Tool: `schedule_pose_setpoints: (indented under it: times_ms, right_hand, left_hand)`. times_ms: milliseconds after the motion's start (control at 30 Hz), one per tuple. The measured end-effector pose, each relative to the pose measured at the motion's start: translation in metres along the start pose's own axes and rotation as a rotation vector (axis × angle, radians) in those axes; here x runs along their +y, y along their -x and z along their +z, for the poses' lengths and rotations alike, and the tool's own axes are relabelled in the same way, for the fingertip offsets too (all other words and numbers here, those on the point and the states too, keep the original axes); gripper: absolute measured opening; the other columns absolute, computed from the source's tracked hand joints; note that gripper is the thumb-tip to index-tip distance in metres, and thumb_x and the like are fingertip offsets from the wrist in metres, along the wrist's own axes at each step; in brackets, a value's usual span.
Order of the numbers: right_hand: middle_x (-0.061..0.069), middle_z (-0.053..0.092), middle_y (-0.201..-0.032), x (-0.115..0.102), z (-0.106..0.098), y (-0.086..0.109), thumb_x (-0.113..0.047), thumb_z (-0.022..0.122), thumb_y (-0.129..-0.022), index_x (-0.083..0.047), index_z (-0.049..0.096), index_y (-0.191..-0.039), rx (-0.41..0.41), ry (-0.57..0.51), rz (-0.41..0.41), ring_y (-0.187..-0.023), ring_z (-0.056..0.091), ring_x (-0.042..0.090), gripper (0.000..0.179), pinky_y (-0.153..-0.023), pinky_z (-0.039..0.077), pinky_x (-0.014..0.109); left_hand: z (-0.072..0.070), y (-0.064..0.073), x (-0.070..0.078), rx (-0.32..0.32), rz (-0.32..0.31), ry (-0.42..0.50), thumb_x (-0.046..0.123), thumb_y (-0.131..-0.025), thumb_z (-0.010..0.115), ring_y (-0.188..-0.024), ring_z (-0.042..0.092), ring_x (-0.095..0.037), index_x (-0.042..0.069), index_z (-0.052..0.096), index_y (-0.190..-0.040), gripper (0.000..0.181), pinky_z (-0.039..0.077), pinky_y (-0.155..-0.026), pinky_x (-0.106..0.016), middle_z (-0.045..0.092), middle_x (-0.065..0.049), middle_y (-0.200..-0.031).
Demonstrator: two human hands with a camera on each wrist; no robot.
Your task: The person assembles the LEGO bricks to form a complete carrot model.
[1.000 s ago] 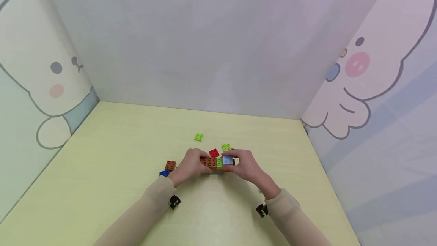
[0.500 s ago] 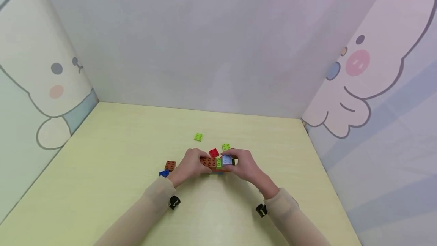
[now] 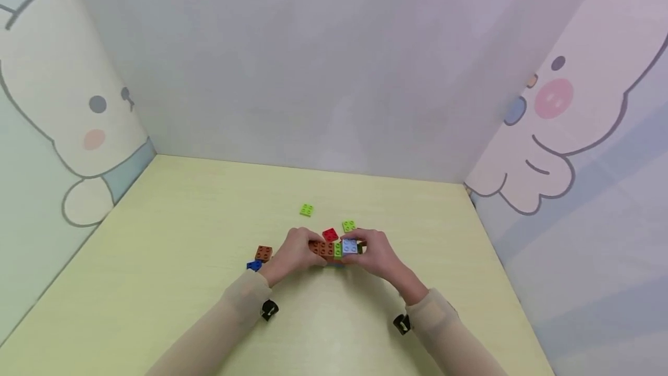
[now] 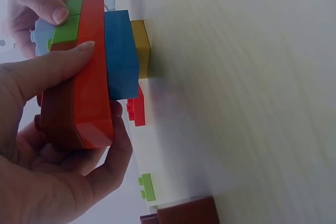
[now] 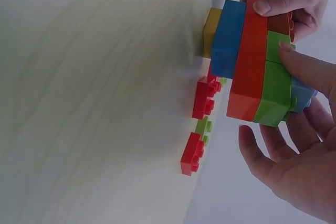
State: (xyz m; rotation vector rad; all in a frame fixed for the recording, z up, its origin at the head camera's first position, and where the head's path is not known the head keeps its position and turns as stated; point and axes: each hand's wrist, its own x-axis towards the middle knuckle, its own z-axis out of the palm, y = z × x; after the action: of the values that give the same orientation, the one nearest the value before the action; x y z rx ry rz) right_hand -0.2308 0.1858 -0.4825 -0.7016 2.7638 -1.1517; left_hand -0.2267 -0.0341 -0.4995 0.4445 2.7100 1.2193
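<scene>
A stack of toy building bricks stands between the two hands. Its lowest brick is yellow (image 4: 142, 48), with a blue brick (image 4: 121, 56) above it and a long red brick (image 4: 93, 93) over that. On the red one sit brown bricks (image 3: 327, 249) to the left and green bricks (image 5: 275, 93) to the right. My left hand (image 3: 294, 251) grips the stack's left end, thumb across the red brick. With thumb and fingers, my right hand (image 3: 378, 254) pinches the light blue brick (image 3: 350, 246) on top of the green end; part of that brick is hidden.
Loose brown (image 3: 264, 253) and dark blue (image 3: 254, 265) bricks lie left of the left hand. Behind the stack are a red brick (image 3: 330, 235) and two green bricks, one nearer (image 3: 348, 226) and one farther (image 3: 306, 210). Another red brick (image 5: 190, 155) shows in the right wrist view.
The head view has shifted slightly. Both hands keep their hold on the stack, with no clear movement of the bricks.
</scene>
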Motion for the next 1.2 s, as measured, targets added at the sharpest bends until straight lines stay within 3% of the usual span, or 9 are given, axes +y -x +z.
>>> schedule_pose_setpoints:
  times_ms: [200,400,633,967,1200]
  right_hand:
    - [0.001,0.064,-0.108,0.009,0.002,0.005,-0.017,0.085,-0.072,-0.014,0.071,-0.107,-0.005,-0.124,0.066,-0.086,0.061,0.017,0.038,-0.073,0.052,0.033]
    - [0.001,0.065,-0.103,0.014,0.004,0.006,-0.017,0.086,-0.072,-0.011,0.070,-0.109,0.000,-0.169,0.110,-0.085,0.060,0.016,0.041,-0.074,0.050,0.032]
    - [0.007,0.064,-0.105,0.001,-0.002,0.011,-0.005,0.081,-0.076,0.000,0.067,-0.110,-0.038,-0.354,0.111,-0.091,0.060,0.023,0.037,-0.078,0.050,0.038]
    - [0.002,0.064,-0.103,0.029,0.013,0.007,-0.017,0.084,-0.074,-0.009,0.069,-0.108,-0.007,-0.302,0.149,-0.092,0.060,0.020,0.038,-0.080,0.049,0.038]
    - [0.003,0.064,-0.100,0.017,0.008,0.009,-0.010,0.083,-0.074,-0.004,0.069,-0.107,-0.011,-0.270,0.145,-0.091,0.059,0.021,0.036,-0.078,0.049,0.037]
  left_hand:
    - [0.002,0.001,0.001,0.001,-0.004,0.011,0.019,-0.069,0.087,-0.098,0.053,-0.019,0.012,0.075,-0.101,0.036,0.043,-0.086,-0.041,0.066,-0.001,-0.105]
    - [0.003,0.001,-0.002,0.010,0.010,0.010,0.022,-0.069,0.087,-0.099,0.055,-0.018,0.013,0.074,-0.101,0.036,0.043,-0.088,-0.041,0.067,0.001,-0.103]
    - [0.002,0.001,-0.003,0.008,0.005,0.000,0.022,-0.068,0.088,-0.101,0.054,-0.020,0.014,0.074,-0.101,0.036,0.041,-0.091,-0.044,0.067,0.001,-0.103]
    - [0.004,0.002,-0.007,0.025,0.054,-0.023,0.023,-0.071,0.086,-0.090,0.055,-0.015,0.015,0.072,-0.102,0.035,0.045,-0.080,-0.037,0.066,0.003,-0.098]
    - [0.002,0.004,-0.006,0.024,0.061,-0.014,0.022,-0.070,0.087,-0.094,0.056,-0.017,0.015,0.072,-0.103,0.037,0.046,-0.081,-0.039,0.066,0.000,-0.103]
